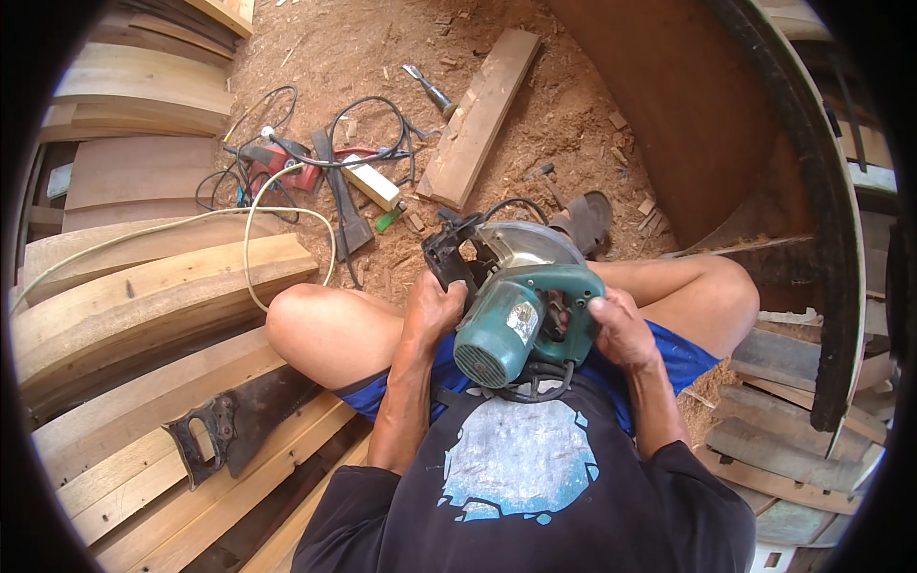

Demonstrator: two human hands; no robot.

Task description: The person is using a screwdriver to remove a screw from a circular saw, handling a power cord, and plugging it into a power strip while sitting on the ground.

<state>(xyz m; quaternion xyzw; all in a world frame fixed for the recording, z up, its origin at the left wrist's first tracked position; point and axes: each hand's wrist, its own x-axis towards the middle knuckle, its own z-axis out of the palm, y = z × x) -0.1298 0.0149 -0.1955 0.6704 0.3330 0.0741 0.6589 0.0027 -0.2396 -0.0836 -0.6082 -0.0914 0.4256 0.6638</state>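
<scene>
A green circular saw point(511, 315) is held up over my lap, its round metal blade guard facing away from me. My right hand point(623, 327) is closed around the saw's rear handle, with the thumb on top. On the other side, my left hand point(435, 304) grips the black base plate point(446, 254) near the saw's front. The motor housing points toward my left knee. A dark cord point(535, 384) loops from the handle against my shirt. The blade itself is mostly hidden by the guard.
A hand saw point(224, 430) rests on stacked planks point(143, 306) at left. Ahead on the sawdust-covered ground lie a red power tool point(291, 170), tangled cords, a chisel point(432, 93), a wooden board point(482, 119) and a dark flat bar point(342, 196). A large curved brown panel point(688, 105) stands at right.
</scene>
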